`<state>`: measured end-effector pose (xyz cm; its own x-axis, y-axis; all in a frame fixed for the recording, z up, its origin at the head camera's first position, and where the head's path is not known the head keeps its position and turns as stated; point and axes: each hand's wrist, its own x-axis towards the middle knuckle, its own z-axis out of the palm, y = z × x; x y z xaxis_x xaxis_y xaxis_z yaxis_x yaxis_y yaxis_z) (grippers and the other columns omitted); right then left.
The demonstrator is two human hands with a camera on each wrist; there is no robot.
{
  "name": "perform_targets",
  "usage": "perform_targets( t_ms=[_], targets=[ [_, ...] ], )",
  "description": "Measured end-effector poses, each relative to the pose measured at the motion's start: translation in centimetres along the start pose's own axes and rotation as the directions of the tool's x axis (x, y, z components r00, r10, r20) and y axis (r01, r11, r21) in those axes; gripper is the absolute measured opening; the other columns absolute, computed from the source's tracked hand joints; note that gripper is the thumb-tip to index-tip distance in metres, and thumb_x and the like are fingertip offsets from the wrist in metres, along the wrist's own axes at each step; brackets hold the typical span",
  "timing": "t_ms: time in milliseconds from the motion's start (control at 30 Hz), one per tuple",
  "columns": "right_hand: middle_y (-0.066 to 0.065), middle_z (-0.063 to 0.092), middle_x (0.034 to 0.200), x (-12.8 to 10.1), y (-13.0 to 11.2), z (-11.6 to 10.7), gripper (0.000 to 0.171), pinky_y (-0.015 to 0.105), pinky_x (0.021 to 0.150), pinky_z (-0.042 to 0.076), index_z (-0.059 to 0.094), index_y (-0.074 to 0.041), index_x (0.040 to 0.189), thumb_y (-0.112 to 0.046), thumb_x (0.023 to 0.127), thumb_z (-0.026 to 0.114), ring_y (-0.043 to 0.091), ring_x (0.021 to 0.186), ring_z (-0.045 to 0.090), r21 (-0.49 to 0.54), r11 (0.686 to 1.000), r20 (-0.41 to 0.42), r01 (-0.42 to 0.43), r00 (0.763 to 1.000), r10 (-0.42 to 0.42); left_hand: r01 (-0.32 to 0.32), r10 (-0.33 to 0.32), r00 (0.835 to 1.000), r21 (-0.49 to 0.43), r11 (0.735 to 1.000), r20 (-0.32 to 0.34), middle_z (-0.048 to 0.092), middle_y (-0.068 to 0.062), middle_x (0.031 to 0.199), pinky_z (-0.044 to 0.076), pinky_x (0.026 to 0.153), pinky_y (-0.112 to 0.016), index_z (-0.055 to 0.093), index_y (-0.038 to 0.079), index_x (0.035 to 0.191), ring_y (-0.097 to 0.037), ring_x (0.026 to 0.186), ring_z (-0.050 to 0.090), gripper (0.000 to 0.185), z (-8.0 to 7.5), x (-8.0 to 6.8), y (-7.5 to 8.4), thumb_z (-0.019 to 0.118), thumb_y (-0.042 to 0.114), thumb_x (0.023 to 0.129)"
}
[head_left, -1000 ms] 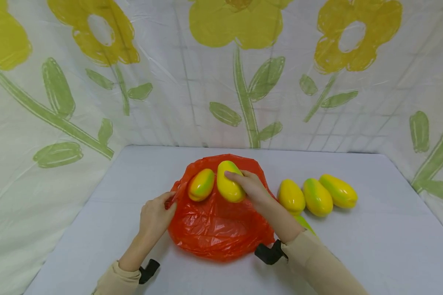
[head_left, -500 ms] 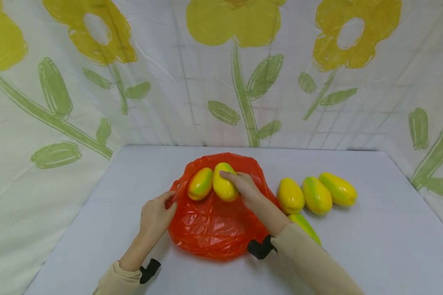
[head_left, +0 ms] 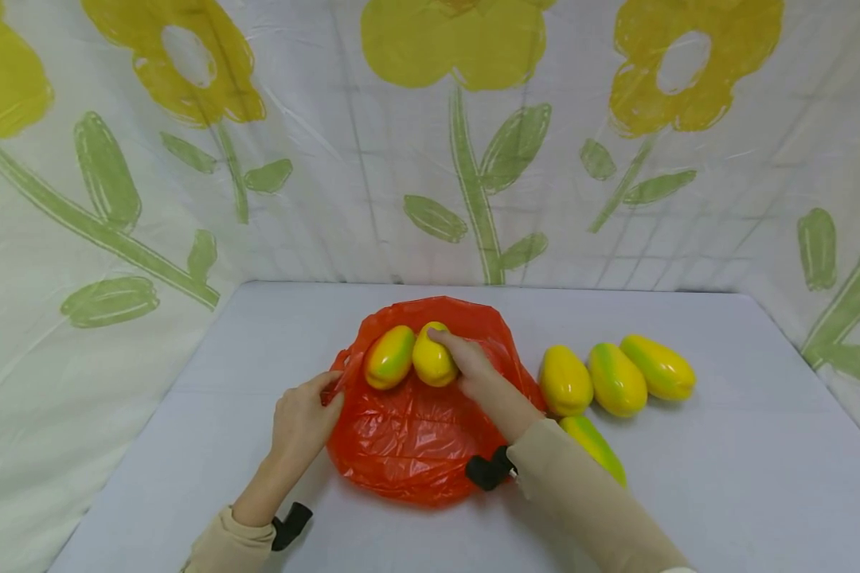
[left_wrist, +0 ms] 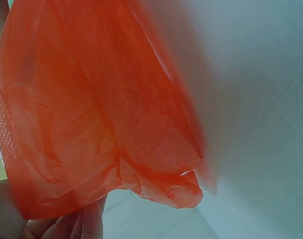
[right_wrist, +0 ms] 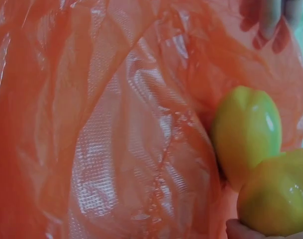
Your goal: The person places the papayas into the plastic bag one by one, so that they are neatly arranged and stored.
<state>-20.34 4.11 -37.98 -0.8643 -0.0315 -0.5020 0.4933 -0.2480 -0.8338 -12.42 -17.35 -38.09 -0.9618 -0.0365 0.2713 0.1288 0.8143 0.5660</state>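
Observation:
A red plastic bag (head_left: 416, 446) lies spread open at the middle of the table, its mouth facing up. My left hand (head_left: 302, 422) pinches the bag's left rim; in the left wrist view its fingers (left_wrist: 93, 221) show behind the thin film. Inside the bag's far left part rests a glossy yellow-green papaya (head_left: 390, 358). Right beside it, my right hand (head_left: 476, 370) grips a second yellow papaya (head_left: 433, 362), thumb on top. In the right wrist view the gripped papaya (right_wrist: 278, 196) overlaps the resting papaya (right_wrist: 247, 132).
To the right of the bag, three papayas (head_left: 616, 380) lie in a row, and another papaya (head_left: 595, 450) lies nearer, partly behind my right sleeve. A white cloth covers the table (head_left: 745, 461). A flower-printed curtain (head_left: 315, 159) hangs behind and at the sides.
My right hand has moved slightly left and down into the bag with the papaya, bringing it up against the resting one. The left hand has stayed at the rim.

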Motion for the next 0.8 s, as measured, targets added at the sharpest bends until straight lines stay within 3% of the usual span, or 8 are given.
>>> perform_targets(
  t_ms=[167,400,600,800],
  targets=[
    [0.013,0.052,0.112,0.5,0.5,0.0,0.058,0.036,0.09,0.046,0.048,0.004,0.127,-0.033,0.087,0.069,0.026,0.097,0.051,-0.095,0.995,-0.062,0.035,0.997,-0.041,0.002,-0.002,1.0,0.002,1.0,0.001,0.07,-0.02,0.085,0.042,0.049,-0.028,0.069,-0.007,0.109,-0.02,0.054,0.052,0.026,0.0,0.0,0.1,0.064,0.0,0.085],
    [0.017,0.048,0.124,0.7,1.0,0.1,0.071,0.042,0.097,0.045,0.037,0.002,0.136,-0.037,0.087,0.069,0.031,0.111,0.048,-0.178,0.984,-0.114,0.006,0.993,-0.027,-0.011,0.011,1.0,0.003,1.0,-0.007,0.071,-0.02,0.086,0.043,0.05,-0.028,0.069,-0.007,0.109,-0.021,0.055,0.054,0.025,0.0,0.0,0.1,0.064,0.0,0.085],
    [0.018,0.046,0.126,0.8,1.4,0.6,0.072,0.045,0.099,0.043,0.035,0.002,0.138,-0.036,0.087,0.07,0.033,0.114,0.047,-0.197,0.98,-0.118,-0.002,0.993,-0.022,-0.007,0.007,1.0,-0.008,1.0,-0.001,0.071,-0.019,0.086,0.041,0.048,-0.026,0.069,-0.007,0.11,-0.019,0.055,0.052,0.025,0.1,-0.1,0.1,0.064,0.0,0.086],
    [0.018,0.051,0.122,1.4,2.0,0.9,0.067,0.044,0.096,0.046,0.042,0.002,0.135,-0.035,0.087,0.071,0.032,0.109,0.051,-0.277,0.959,-0.119,0.064,0.988,-0.101,-0.018,0.018,1.0,-0.002,1.0,-0.01,0.071,-0.018,0.084,0.04,0.048,-0.026,0.07,-0.006,0.109,-0.018,0.054,0.051,0.025,0.1,-0.1,0.0,0.064,0.0,0.085]
  ],
)
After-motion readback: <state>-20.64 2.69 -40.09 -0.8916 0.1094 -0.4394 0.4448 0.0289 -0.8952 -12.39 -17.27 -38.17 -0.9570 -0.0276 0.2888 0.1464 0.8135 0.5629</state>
